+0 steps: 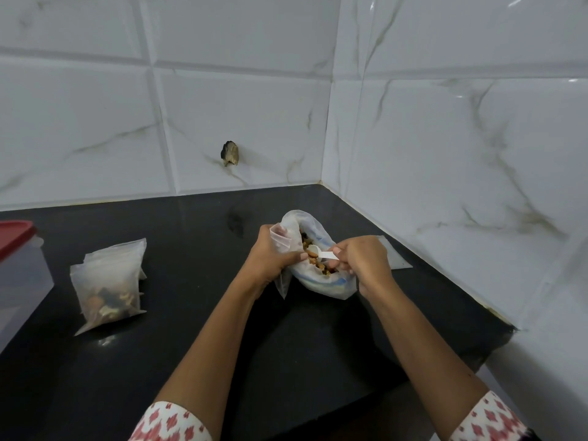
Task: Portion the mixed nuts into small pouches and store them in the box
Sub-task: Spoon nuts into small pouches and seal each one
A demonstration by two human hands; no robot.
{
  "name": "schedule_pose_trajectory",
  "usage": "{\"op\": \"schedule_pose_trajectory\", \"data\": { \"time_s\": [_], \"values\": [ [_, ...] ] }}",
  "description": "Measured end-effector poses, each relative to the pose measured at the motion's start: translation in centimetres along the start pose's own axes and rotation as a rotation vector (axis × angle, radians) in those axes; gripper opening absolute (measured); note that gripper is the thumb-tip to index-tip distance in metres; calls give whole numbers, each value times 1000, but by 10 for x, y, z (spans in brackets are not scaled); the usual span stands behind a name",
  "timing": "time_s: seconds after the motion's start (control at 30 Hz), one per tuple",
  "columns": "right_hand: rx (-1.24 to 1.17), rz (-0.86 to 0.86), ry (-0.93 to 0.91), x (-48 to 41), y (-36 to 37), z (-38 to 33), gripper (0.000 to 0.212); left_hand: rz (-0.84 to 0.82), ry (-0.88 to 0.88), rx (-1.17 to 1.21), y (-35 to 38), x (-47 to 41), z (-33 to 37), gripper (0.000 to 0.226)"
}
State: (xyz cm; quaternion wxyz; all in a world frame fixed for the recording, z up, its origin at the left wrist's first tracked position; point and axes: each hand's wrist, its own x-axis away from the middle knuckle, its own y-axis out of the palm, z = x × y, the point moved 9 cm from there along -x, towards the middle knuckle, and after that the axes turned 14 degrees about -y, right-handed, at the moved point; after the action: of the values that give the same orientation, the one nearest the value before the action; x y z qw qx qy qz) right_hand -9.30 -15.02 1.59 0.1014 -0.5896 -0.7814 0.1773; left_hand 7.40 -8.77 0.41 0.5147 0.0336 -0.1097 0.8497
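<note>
My right grip (pixel 362 262) is clenched on the handle of a small white plastic spoon (pixel 321 253), whose bowl sits just over the mixed nuts (pixel 313 254) in the mouth of a large translucent plastic bag with blue print (pixel 324 281). My left grip (pixel 273 254) is grasping a small clear zip pouch (pixel 281 246), bunched in the fist and pressed against the left side of the big bag's opening; its lower end hangs out below the hand toward the bench. Thumb and fingertips of the left hand touch the big bag's rim, so pouch and bag mouth sit side by side. I cannot tell whether any nuts are in this pouch.

The big bag lies on the black polished stone bench (pixel 197 329), near its back right corner where the two white marbled tile walls (pixel 241 106) meet. A flat, clear empty pouch (pixel 393 254) lies on the bench just behind my right hand, close to the right edge.

Well apart, toward the left edge, a small stack of filled clear pouches (pixel 109 281) rests on the bench, nuts showing through the front one. Further left, a clear plastic box with a red lid (pixel 19 272) is cut off by the frame.
</note>
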Motion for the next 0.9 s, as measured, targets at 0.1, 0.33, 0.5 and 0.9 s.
{"op": "schedule_pose_trajectory", "data": {
  "time_s": [0.1, 0.33, 0.5, 0.9],
  "values": [
    [-79, -3, 64, 0, -3, 7, 21, 10, 8, -110, 1, 0, 4, 59],
    [351, 3, -443, 11, 8, -36, 27, 14, 47, -165, 3, 5, 10, 60],
    [196, 18, -281, -8, 9, -20, 21, -12, 49, -156, 5, 6, 9, 61],
    [-228, -164, 147, -14, 13, 20, 21, 0, 36, -251, 5, 7, 12, 62]
  ]
}}
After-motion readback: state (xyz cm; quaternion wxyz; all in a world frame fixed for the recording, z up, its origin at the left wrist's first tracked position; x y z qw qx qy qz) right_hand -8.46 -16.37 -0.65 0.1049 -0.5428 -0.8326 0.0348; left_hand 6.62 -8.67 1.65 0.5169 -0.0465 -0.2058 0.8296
